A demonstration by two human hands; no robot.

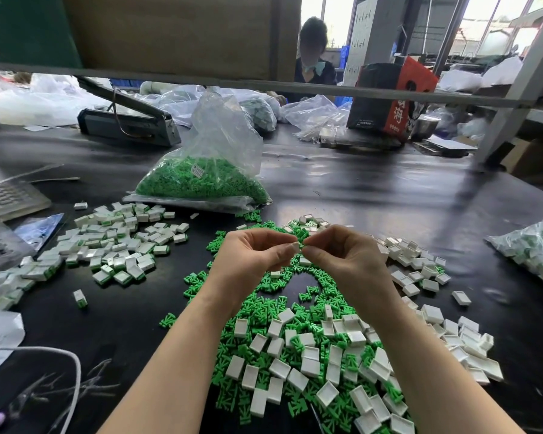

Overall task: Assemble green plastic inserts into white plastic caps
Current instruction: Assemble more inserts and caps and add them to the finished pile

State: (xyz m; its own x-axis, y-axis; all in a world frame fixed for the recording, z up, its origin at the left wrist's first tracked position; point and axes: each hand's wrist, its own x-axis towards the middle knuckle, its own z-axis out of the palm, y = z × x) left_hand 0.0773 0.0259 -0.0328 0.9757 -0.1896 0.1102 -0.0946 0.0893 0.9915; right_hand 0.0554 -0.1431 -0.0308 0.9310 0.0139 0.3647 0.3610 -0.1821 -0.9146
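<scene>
Left hand (257, 252): pinches white cap (295, 245).
Right hand (342, 255): pinches green insert (302, 245), touching the cap's right.

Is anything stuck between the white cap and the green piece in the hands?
Nothing visible. The left hand pinches a white cap right against the green piece pinched by the right hand.

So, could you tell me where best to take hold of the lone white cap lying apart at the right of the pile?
Probably pinch that white cap across its two long walls, coming straight down from above. It lies flat with its hollow side up on the black table, and bare table surrounds it, so fingertips should fit on both sides.
</scene>
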